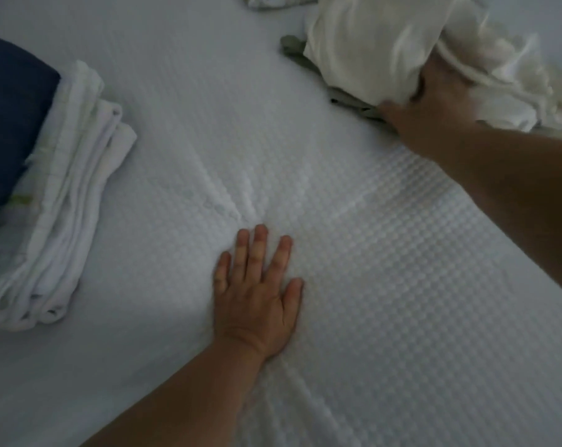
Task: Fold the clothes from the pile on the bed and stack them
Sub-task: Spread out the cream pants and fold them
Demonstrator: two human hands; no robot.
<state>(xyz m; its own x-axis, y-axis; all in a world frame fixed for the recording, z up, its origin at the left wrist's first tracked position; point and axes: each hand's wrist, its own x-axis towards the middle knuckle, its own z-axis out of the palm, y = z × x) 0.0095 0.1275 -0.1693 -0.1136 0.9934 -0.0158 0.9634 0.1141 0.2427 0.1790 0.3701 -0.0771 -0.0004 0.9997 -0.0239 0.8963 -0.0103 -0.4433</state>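
A pile of crumpled clothes lies at the upper right of the bed. Its top piece is a cream-white garment (363,46), and a grey-green garment (294,50) pokes out beneath. My right hand (431,111) reaches into the pile and grips the cream-white garment from below. My left hand (257,291) lies flat with fingers spread, pressing on the white waffle-textured bedcover (402,253). At the left edge stands a stack of folded white clothes (66,201) with a dark blue folded piece (8,117) on top.
Another bit of pale crumpled fabric (273,0) shows at the top edge. The bedcover wrinkles around my left hand. Open bedcover stretches between the stack and the pile.
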